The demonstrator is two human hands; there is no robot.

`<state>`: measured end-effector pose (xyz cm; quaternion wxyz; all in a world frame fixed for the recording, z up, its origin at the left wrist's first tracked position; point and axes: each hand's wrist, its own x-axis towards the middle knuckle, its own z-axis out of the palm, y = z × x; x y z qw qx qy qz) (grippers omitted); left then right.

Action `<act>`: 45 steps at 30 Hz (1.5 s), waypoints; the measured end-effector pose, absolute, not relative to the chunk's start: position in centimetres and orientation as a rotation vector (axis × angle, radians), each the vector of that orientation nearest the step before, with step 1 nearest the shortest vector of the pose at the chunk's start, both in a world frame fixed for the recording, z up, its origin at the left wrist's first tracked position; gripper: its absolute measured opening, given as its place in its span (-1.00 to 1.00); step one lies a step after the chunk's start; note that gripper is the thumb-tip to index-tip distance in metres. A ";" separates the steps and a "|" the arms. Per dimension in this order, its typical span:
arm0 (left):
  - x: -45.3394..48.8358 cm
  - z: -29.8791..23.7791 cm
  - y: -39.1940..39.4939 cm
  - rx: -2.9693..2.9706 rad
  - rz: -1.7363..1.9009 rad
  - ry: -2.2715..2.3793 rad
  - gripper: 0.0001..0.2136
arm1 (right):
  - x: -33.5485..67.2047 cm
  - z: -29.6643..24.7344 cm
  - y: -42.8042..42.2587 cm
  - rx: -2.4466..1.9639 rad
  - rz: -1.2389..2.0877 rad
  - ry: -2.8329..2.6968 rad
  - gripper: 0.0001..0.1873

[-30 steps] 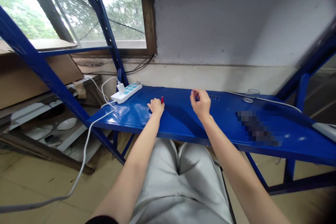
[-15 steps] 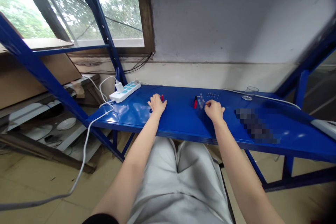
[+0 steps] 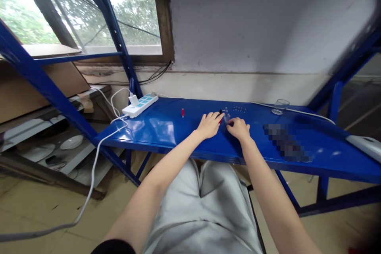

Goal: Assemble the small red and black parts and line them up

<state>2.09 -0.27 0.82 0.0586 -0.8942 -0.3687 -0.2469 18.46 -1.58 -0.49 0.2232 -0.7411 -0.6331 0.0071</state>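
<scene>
My left hand [image 3: 210, 124] lies over the blue table with its fingers stretched out. Its fingertips reach a small red bottle with a black cap [image 3: 220, 112], which they partly cover. My right hand [image 3: 239, 127] is close by on the right, thumb and fingers drawn together beside a cluster of small clear pieces [image 3: 226, 116]. What sits between those fingertips is too small to make out. A small red tube with a clear end [image 3: 183, 113] stands apart to the left. Behind the hands is a group of tiny pale pieces [image 3: 239, 108].
A white power strip [image 3: 140, 105] with a plug lies at the table's left end. A clear glass dish [image 3: 280, 106] stands at the back right, beside a white cable. A blurred-out dark object [image 3: 287, 143] lies right of my right arm. Blue shelf posts flank the table [image 3: 336, 147].
My left hand has moved right from beside the red tube to the red bottle, leaving the tube standing. My right hand has stayed near the clear pieces, shifting slightly left.
</scene>
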 end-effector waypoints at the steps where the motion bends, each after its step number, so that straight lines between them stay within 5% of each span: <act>1: 2.5 0.7 -0.2 -2.701 -0.723 -1.152 -0.55 | 18.4 -0.5 -1.6 -2.047 0.019 -1.750 -0.72; 10: 2.6 0.0 0.2 -2.664 -0.876 -1.254 -0.75 | 18.2 -0.5 -1.7 -2.046 -0.002 -1.745 -0.74; 22: 0.3 -0.2 0.9 -2.467 -1.770 -1.472 -0.86 | 18.4 -0.8 -1.1 -2.051 -0.019 -1.733 -0.76; 45: 0.6 -0.3 0.6 -2.552 -1.723 -1.278 -0.93 | 18.1 -1.3 -1.0 -1.584 0.085 -1.977 -0.90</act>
